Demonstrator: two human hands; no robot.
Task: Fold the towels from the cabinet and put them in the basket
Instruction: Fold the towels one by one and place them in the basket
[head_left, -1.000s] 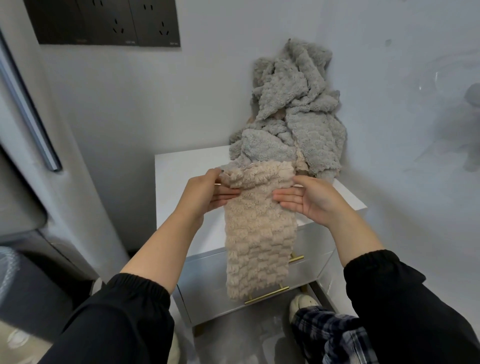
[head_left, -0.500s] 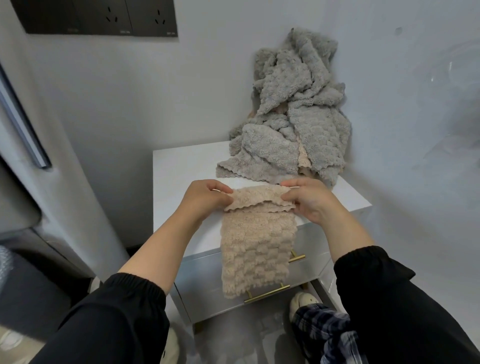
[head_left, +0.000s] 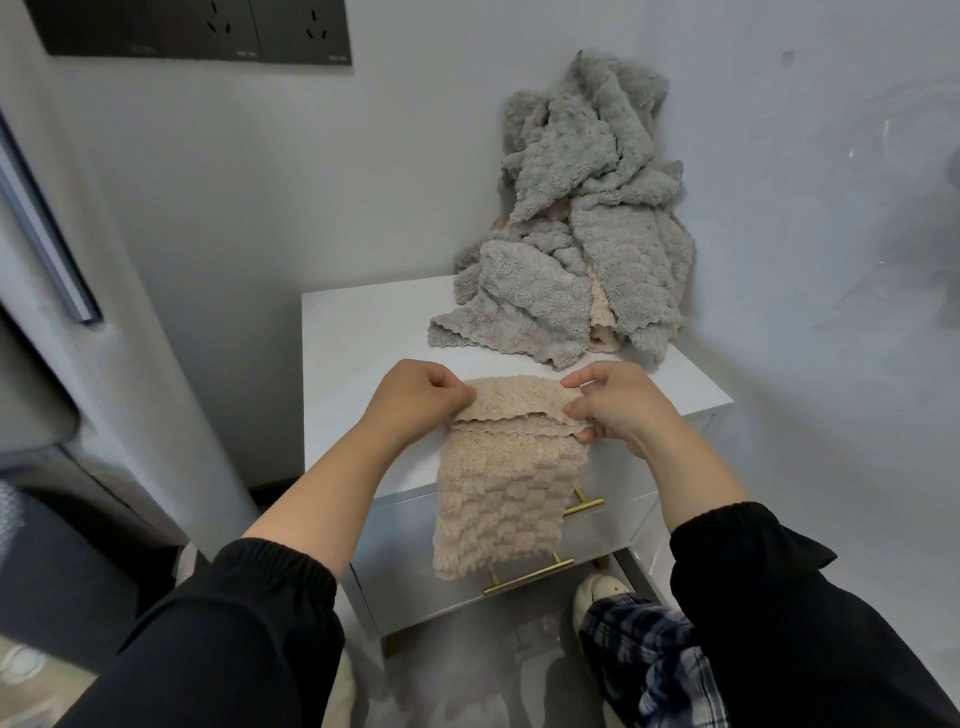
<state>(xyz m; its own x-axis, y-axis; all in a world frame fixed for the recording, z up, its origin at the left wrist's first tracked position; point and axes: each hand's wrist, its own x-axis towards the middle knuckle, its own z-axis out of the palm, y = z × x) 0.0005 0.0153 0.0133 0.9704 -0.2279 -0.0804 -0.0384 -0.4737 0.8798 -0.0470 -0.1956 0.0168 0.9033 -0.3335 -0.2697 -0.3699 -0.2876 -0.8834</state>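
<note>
Nearest the camera we see two black sleeves (head_left: 249, 639), pushed up to bare the forearms. At lower right are a plaid trouser leg (head_left: 649, 665) and a pale shoe (head_left: 597, 595) on the floor.

Beyond them stands the white cabinet (head_left: 353, 353), and we note two brass handles (head_left: 530, 574) on its drawer fronts. The beige towel (head_left: 509, 499) hangs over the front edge of the cabinet and down across the drawers, covering part of both handles. Its upper end lies on the cabinet top and is doubled over, so that a scalloped hem runs across just below the fold.

The left hand (head_left: 415, 400) has its fingers curled and pinches the left end of this folded band. The right hand (head_left: 618, 410) pinches the right end between thumb and fingertips. Both hands rest at the front of the cabinet top, with the towel stretched between them.

Farther back, in the rear right corner of the cabinet top, we find the grey towels (head_left: 582, 234) in a crumpled heap against the wall (head_left: 363, 182). They lie apart from the hands, and a strip of beige cloth shows between their folds. A dark socket panel (head_left: 197, 26) sits high on the wall at upper left.
</note>
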